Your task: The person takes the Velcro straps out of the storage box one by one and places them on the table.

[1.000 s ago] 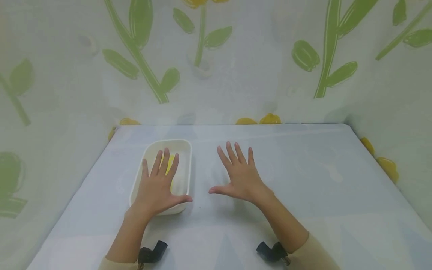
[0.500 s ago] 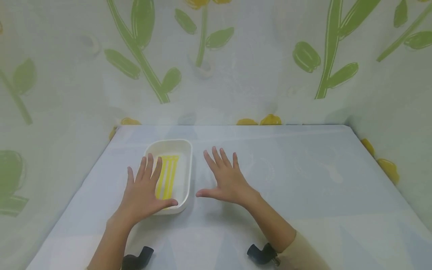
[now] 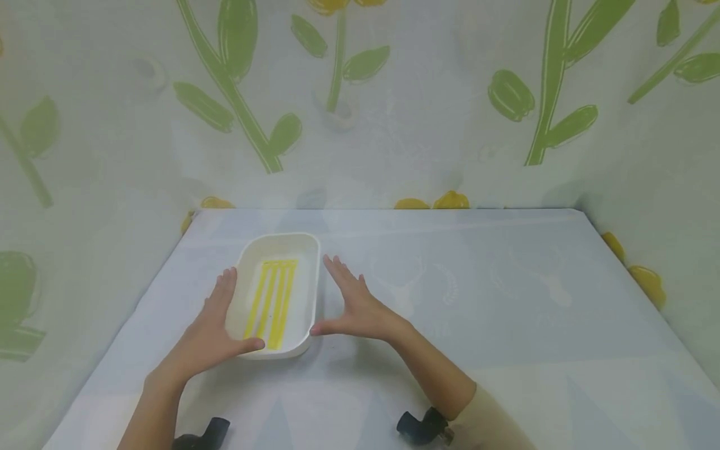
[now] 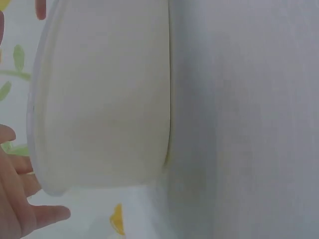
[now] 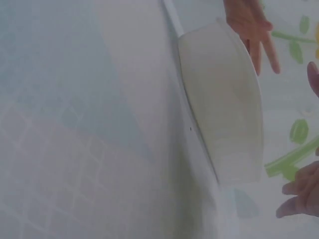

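A white rectangular tray with rounded corners rests on the table, left of the middle. Several yellow stripes run lengthwise over its floor, joined by a yellow band at the far end; whether they are fixed to it I cannot tell. My left hand is at the tray's left side, fingers extended along the wall and thumb over the near rim. Opposite it, my right hand is at the right side with fingers straight and thumb by the near right corner. Contact is unclear. Both wrist views show the tray's plain outer wall.
The pale blue-and-white tabletop extends right of the tray. Hanging cloth with green leaf prints encloses the back and sides. Black curved fittings sit beneath both forearms.
Both hands have moved left, and they now flank the tray on either side. The left hand no longer covers the yellow stripes. The tray looks unmoved.
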`<state>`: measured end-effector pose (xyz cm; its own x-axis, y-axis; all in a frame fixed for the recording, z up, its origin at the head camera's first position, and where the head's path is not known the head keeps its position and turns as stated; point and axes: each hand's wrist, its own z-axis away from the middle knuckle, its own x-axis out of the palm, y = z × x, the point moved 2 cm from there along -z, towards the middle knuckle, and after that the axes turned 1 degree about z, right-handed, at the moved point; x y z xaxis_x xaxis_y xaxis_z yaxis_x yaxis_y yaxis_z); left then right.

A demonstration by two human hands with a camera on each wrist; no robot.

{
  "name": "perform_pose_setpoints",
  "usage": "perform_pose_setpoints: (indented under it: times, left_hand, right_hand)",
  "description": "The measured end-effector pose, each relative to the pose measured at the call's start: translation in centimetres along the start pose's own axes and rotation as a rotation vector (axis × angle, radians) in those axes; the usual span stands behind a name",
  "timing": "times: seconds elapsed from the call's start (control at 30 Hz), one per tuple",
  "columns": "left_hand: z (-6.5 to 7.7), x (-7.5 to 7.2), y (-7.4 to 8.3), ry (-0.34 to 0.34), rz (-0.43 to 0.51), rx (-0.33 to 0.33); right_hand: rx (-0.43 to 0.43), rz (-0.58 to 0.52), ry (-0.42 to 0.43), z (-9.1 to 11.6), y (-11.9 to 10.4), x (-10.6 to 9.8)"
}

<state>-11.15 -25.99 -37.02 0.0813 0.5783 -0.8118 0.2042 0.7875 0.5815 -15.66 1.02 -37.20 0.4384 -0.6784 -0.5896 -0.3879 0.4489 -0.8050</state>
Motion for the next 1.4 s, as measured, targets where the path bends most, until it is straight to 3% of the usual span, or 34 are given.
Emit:
perform_pose_setpoints:
  times: [0.17, 0.37, 0.7, 0.83, 1.0, 1.4]
  left_hand:
    - [0.2, -0.7, -1.3, -0.037, 0.131, -0.049]
    - [0.4, -1.0, -2.9, -0.148, 0.234, -0.073]
    - [0.3, -0.8, -5.7, -0.194, 0.34, -0.056]
    - [-0.1, -0.7, -6.3, -0.24, 0.383, -0.029]
    - [-0.5, -0.6, -6.6, -0.282, 0.406, -0.049]
    - [-0.6, -0.5, -6.7, -0.276, 0.496, -0.029]
  right_hand:
    - [0.055, -0.151, -0.009, -0.3, 0.1, 0.8]
    - [0.162, -0.306, -0.028, -0.3, 0.6, 2.0]
    - [0.17, -0.523, -0.061, -1.0, 1.2, 3.7]
    - [0.176, -0.533, -0.051, -1.3, 1.4, 4.0]
    - [0.178, -0.541, -0.041, -1.4, 1.7, 4.4]
    - [0.198, -0.685, -0.034, -1.5, 2.2, 4.6]
